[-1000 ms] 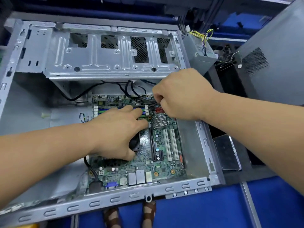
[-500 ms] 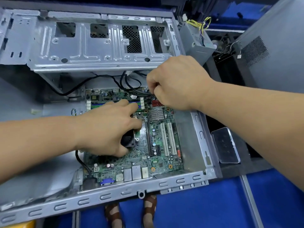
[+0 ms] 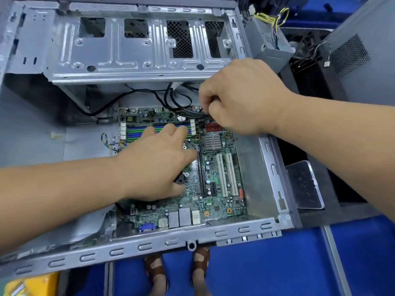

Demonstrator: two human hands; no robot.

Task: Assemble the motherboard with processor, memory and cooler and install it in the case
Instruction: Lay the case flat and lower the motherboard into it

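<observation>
Two hands over board (image 3: 215,184), itself lying flat inside open case (image 3: 269,159), near the right wall. Left hand (image 3: 156,165) palm-down on the cooler (image 3: 180,178), fingers spread and reaching toward the memory slots (image 3: 136,131); only a black corner of cooler visible under the palm. Cannot tell whether gripping or merely resting. Right hand (image 3: 241,97) curled tight at the board's far edge, pinching black cables (image 3: 171,99) just above the red ports (image 3: 212,127); cable ends hidden under the fingers. Cables looping back under the drive cage (image 3: 136,50). White slots (image 3: 226,174) bare at board's right side. Rear ports (image 3: 179,217) against the near case wall. Power supply (image 3: 269,41) with yellow wires lying outside, beyond the case's far right corner. Side panel (image 3: 363,52) leaning at far right. Sandalled feet (image 3: 177,272) below, on blue floor.
</observation>
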